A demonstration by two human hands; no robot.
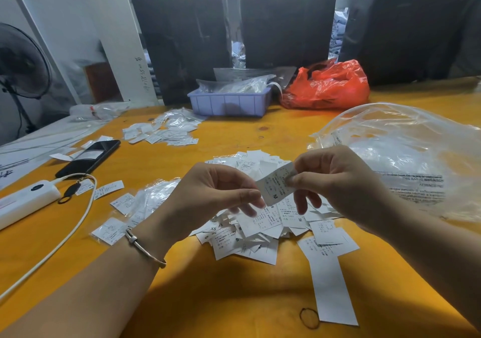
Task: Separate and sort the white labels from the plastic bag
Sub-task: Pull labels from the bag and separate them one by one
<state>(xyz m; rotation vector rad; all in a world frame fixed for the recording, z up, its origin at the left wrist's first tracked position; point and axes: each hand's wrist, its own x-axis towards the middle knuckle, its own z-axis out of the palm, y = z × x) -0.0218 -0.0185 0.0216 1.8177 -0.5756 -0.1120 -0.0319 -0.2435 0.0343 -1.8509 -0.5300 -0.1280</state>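
- White paper, thin and printed: the label (pixel 276 185) marked M sits between your two hands, held above the loose pile of labels (pixel 260 223) that serves as landmark here.
- Left hand (pixel 216 192): grip pinching the label's lower left corner, thumb over forefinger.
- Right hand (pixel 335 179): grip pinching the label's upper right end, remaining fingers curled beneath.
- Handling, as judged: the label looks nearly weightless, limp and easily creased or torn; labels may cling to one another. Take hold at opposite edges or corners with fingertips only, and peel rather than pull.
- Clear plastic bag (pixel 406 155): lying crumpled to the right of the pile, just beside it, with printed warning text showing.
- Long paper strip (pixel 330 278): lying at the pile's near right edge, running toward you.
- Sorted group of labels (pixel 166 132): well beyond the pile, to its far left.
- Small clear sleeves holding labels (pixel 135 207): immediately left of the pile.
- Lilac tray (pixel 229 102) and red bag (pixel 328 85): far behind the pile, at the back of the orange desk (pixel 229 298).
- Black phone (pixel 89 157) and white power bank (pixel 26 199): far left of the pile.
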